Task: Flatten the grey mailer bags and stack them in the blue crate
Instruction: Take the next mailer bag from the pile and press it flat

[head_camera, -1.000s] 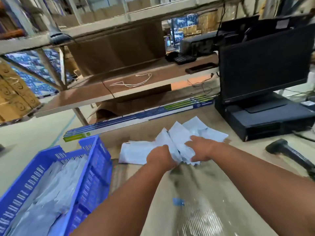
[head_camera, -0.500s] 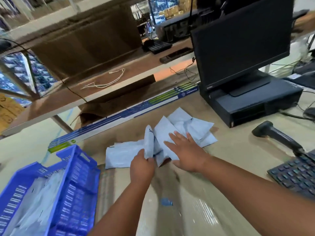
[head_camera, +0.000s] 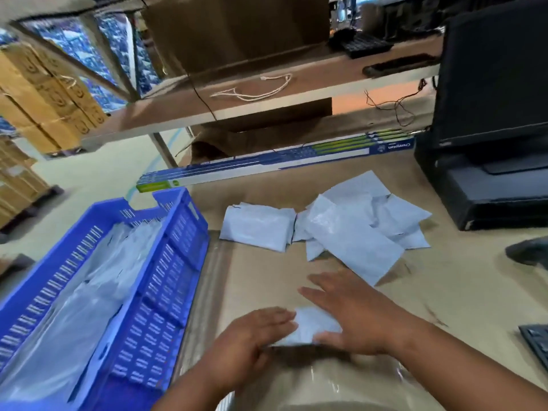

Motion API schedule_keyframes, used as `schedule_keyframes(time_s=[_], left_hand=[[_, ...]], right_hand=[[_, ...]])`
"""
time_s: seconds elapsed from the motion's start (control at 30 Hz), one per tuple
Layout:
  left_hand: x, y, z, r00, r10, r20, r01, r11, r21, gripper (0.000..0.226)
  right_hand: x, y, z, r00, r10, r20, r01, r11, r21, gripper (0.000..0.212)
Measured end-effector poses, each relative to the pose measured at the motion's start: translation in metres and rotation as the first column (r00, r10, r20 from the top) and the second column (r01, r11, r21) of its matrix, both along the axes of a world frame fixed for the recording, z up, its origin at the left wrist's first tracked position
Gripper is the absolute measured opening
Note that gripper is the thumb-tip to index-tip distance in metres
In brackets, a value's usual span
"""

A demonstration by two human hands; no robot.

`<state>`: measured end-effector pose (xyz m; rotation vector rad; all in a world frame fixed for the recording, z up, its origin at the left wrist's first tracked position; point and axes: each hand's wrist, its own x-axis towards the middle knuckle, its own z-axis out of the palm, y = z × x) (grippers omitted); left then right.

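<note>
A pale grey mailer bag [head_camera: 311,327] lay flat on the brown surface [head_camera: 444,292], its plastic faintly crinkled, with both hands laid on it. The left hand [head_camera: 252,336] covered its left end with fingers straight and close together; the right hand [head_camera: 350,312] pressed down on its right end, fingers spread and straight, thumb along the near edge. Neither hand curled round the bag. Beyond the fingertips lay a loose pile of grey mailer bags [head_camera: 350,232], overlapping and rumpled, one lying flatter at its left. Left of the left hand stood the blue crate [head_camera: 166,292], its slotted wall just beside that wrist; inside it lay flattened grey bags [head_camera: 89,292], stacked along its length
</note>
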<state>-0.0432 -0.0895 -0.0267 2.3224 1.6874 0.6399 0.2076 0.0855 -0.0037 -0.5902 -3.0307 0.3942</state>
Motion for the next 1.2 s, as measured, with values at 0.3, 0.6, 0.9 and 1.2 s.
schedule_keyframes(time_s=[0.3,0.6,0.9,1.2], left_hand=[[0.027,-0.057,-0.023,0.999,-0.016,-0.037,0.017,0.999,0.040,0.068],[0.035,-0.008,-0.031,0.832,0.552,-0.052,-0.549,0.833,0.067,0.057],[0.056,0.017,-0.072,0.700,0.684,-0.203,-0.713,0.682,-0.160,0.063],[0.052,0.021,-0.060,0.737,0.636,-0.228,-0.675,0.703,-0.223,0.077]], right_hand=[[0.026,-0.051,-0.063,0.997,-0.018,-0.081,0.021,0.999,0.045,0.083],[-0.018,-0.071,-0.032,0.936,-0.328,-0.127,0.345,0.927,0.145,0.061],[-0.078,-0.081,-0.054,0.945,-0.326,0.021,0.313,0.921,0.231,0.057],[-0.077,-0.079,-0.066,0.917,-0.388,0.088,0.362,0.906,0.219,0.062]])
